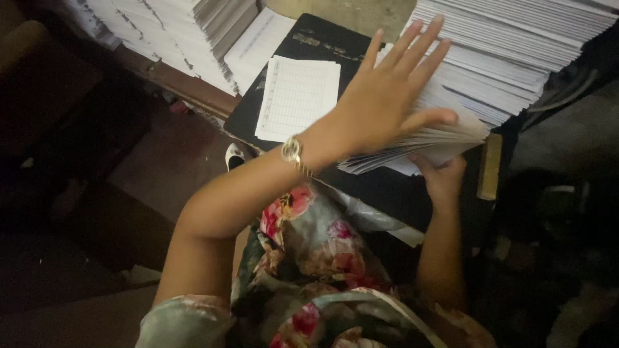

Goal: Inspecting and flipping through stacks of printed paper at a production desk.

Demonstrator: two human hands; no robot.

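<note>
My left hand (387,90), with a wristwatch, lies flat and fingers spread on top of a fanned bundle of white printed sheets (445,138). My right hand (442,174) grips that same bundle from underneath at its near edge, mostly hidden by the paper. The bundle leans against a tall stack of white sheets (509,51) on the right. One ruled white sheet (298,96) lies alone on a black board (309,38) just left of my left hand.
Another tall stack of printed sheets (187,32) stands at the back left. A wooden table edge (193,87) runs beneath it. A yellowish strip (490,166) sits at the black board's right side. Dark floor lies to the left.
</note>
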